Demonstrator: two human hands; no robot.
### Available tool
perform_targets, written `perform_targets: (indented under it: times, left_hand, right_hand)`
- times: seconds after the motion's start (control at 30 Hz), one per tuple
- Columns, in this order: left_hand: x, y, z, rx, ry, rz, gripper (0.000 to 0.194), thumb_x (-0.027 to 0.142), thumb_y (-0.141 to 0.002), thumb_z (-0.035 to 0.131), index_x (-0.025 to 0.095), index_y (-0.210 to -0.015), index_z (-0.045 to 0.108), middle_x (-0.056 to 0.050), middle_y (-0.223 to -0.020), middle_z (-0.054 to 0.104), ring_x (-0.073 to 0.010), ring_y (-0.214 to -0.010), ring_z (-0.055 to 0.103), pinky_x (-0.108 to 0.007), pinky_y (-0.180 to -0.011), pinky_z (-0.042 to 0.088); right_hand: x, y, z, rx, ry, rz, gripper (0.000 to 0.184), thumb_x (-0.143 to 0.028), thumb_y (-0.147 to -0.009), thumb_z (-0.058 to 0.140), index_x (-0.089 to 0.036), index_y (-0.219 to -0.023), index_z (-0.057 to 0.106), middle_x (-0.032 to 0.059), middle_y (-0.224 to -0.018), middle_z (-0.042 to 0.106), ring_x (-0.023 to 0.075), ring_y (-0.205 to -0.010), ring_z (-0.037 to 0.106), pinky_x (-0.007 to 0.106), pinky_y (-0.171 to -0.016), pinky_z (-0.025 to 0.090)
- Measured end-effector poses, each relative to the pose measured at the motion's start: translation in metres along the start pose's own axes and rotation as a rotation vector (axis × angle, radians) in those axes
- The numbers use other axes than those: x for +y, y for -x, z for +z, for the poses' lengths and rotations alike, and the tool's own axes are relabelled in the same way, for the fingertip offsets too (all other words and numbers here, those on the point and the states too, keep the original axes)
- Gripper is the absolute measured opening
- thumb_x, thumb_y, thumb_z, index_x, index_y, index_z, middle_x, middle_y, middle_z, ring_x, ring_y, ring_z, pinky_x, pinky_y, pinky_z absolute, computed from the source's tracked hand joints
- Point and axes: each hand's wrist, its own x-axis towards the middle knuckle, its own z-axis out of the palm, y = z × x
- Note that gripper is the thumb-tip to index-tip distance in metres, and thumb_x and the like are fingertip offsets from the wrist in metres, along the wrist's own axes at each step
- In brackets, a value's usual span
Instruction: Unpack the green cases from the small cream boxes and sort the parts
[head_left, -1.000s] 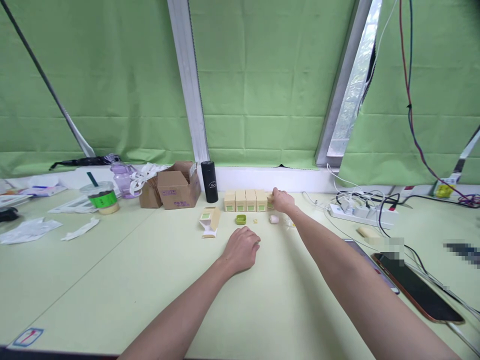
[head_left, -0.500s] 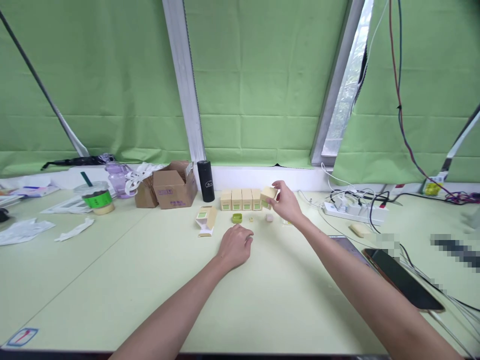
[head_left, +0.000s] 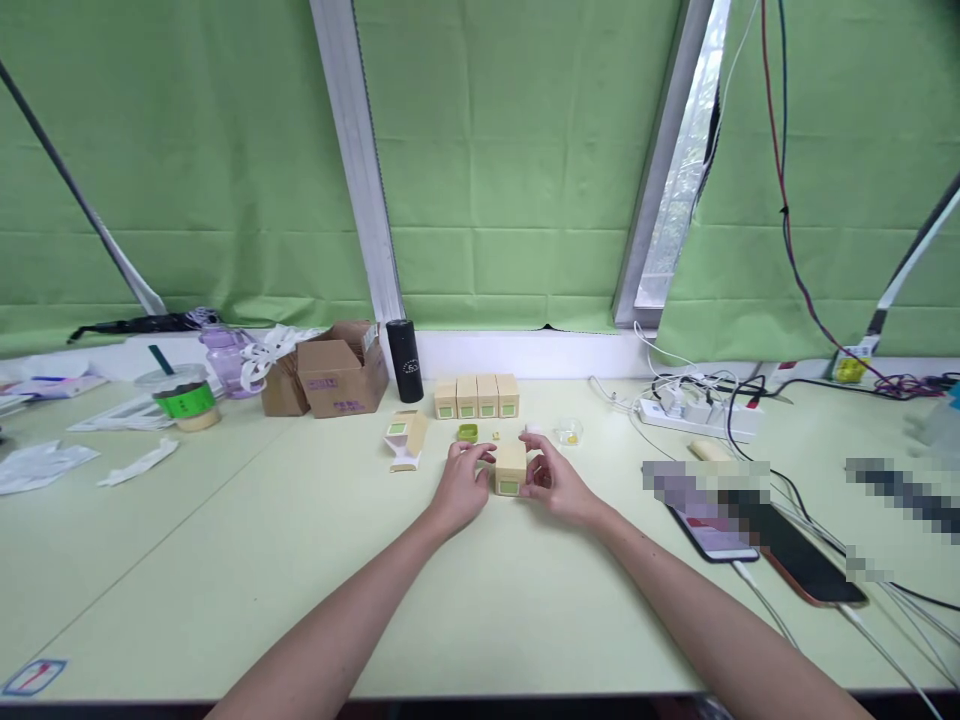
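Note:
A small cream box (head_left: pixel 511 466) with a green label stands on the table between my hands. My right hand (head_left: pixel 559 482) has its fingers closed on the right side of this box. At its left side is my left hand (head_left: pixel 460 490), fingers slightly curled and apart; whether the fingertips touch the box I cannot tell. Behind lie a green tray-like piece (head_left: pixel 468 432), a tiny yellowish piece (head_left: pixel 496 435) and a clear container (head_left: pixel 569 432) with something yellow inside. A whitish piece (head_left: pixel 531 429) is partly hidden by my right hand.
Several matching boxes (head_left: pixel 477 397) stand in a row at the back. An opened carton (head_left: pixel 406 440) lies left of them, near a black bottle (head_left: pixel 405 362) and a cardboard box (head_left: pixel 341 375). Phones (head_left: pixel 716 530), cables and a power strip (head_left: pixel 697 418) occupy the right.
My right hand has brought the small box from beside the row down to the table in front of me. My left hand has shifted slightly toward it. The view has turned slightly.

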Motion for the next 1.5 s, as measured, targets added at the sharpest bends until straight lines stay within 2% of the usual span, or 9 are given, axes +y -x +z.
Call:
perform_targets:
  times: [0.1, 0.27, 0.53, 0.73, 0.93, 1.1, 1.2, 1.33, 1.5]
  left_hand:
    - [-0.003, 0.002, 0.003, 0.005, 0.083, -0.032, 0.049, 0.002, -0.085, 0.055, 0.021, -0.129, 0.066, -0.011, -0.125, 0.058, -0.0216, -0.118, 0.064, -0.043, -0.116, 0.046]
    - [-0.005, 0.002, 0.004, 0.009, 0.129, -0.046, 0.046, 0.002, -0.083, 0.058, 0.021, -0.123, 0.069, -0.009, -0.121, 0.059, -0.0219, -0.119, 0.064, -0.043, -0.116, 0.046]
    - [0.005, 0.002, -0.003, 0.044, 0.102, -0.049, 0.027, 0.007, -0.084, 0.058, 0.019, -0.105, 0.071, -0.009, -0.11, 0.063, -0.0213, -0.104, 0.067, -0.044, -0.106, 0.051]
    - [0.008, 0.003, -0.004, 0.074, 0.067, -0.051, 0.022, 0.009, -0.084, 0.058, 0.02, -0.1, 0.069, -0.008, -0.105, 0.066, -0.0228, -0.101, 0.067, -0.042, -0.1, 0.053]
    - [0.009, 0.003, -0.006, 0.055, 0.001, -0.05, 0.026, 0.008, -0.087, 0.053, 0.023, -0.104, 0.065, -0.004, -0.084, 0.071, -0.0273, -0.116, 0.059, -0.043, -0.1, 0.049]
    - [0.007, 0.003, -0.007, 0.09, -0.043, -0.059, 0.034, 0.005, -0.083, 0.055, 0.022, -0.112, 0.063, -0.006, -0.092, 0.071, -0.0278, -0.125, 0.054, -0.045, -0.107, 0.044]
    - [0.008, 0.006, -0.004, 0.081, -0.035, -0.057, 0.047, 0.005, -0.078, 0.061, 0.021, -0.122, 0.06, -0.008, -0.106, 0.068, -0.0288, -0.13, 0.052, -0.047, -0.112, 0.041]
    - [0.011, 0.01, 0.005, 0.045, 0.014, -0.067, 0.056, 0.018, -0.077, 0.072, 0.02, -0.13, 0.053, -0.013, -0.127, 0.06, -0.0302, -0.134, 0.049, -0.049, -0.112, 0.042]
    - [0.016, 0.009, 0.016, 0.028, -0.039, -0.074, 0.062, 0.036, -0.076, 0.08, 0.022, -0.13, 0.052, -0.014, -0.133, 0.059, -0.0337, -0.131, 0.051, -0.049, -0.108, 0.041]
  right_hand:
    - [0.002, 0.001, -0.004, -0.006, -0.09, 0.004, 0.065, -0.022, -0.074, 0.074, -0.028, -0.132, 0.046, 0.0017, -0.109, 0.057, 0.0143, -0.077, 0.06, 0.031, -0.068, 0.05]
    - [0.005, 0.0, -0.004, 0.03, -0.094, -0.013, 0.05, -0.023, -0.076, 0.072, -0.026, -0.121, 0.05, -0.0036, -0.09, 0.054, 0.0143, -0.073, 0.057, 0.029, -0.066, 0.047]
    - [0.013, -0.003, -0.002, 0.162, 0.012, -0.019, 0.038, -0.023, -0.079, 0.059, -0.024, -0.117, 0.052, -0.0028, -0.081, 0.06, 0.0172, -0.073, 0.06, 0.03, -0.067, 0.047]
    - [0.005, -0.002, -0.003, 0.242, 0.125, -0.006, 0.035, -0.024, -0.082, 0.053, -0.024, -0.117, 0.054, 0.0004, -0.082, 0.066, 0.0202, -0.08, 0.064, 0.031, -0.069, 0.048]
    - [0.007, -0.003, -0.003, 0.236, 0.09, 0.008, 0.036, -0.024, -0.086, 0.051, -0.025, -0.122, 0.053, 0.007, -0.105, 0.075, 0.0207, -0.087, 0.068, 0.036, -0.078, 0.052]
    - [0.018, -0.005, -0.001, 0.169, -0.046, 0.02, 0.039, -0.026, -0.086, 0.048, -0.023, -0.125, 0.052, 0.0088, -0.109, 0.074, 0.0182, -0.078, 0.066, 0.034, -0.075, 0.052]
    - [0.023, -0.007, 0.0, 0.178, -0.039, 0.01, 0.042, -0.024, -0.084, 0.047, -0.023, -0.125, 0.053, 0.0091, -0.113, 0.072, 0.0177, -0.079, 0.066, 0.034, -0.074, 0.052]
    - [0.026, -0.008, -0.001, 0.229, -0.012, 0.027, 0.045, -0.02, -0.079, 0.046, -0.023, -0.124, 0.054, 0.009, -0.118, 0.069, 0.0168, -0.076, 0.065, 0.033, -0.069, 0.051]
    - [0.024, -0.011, 0.0, 0.267, -0.012, 0.07, 0.047, -0.02, -0.076, 0.046, -0.023, -0.122, 0.055, 0.0072, -0.112, 0.068, 0.0169, -0.075, 0.064, 0.03, -0.065, 0.051]
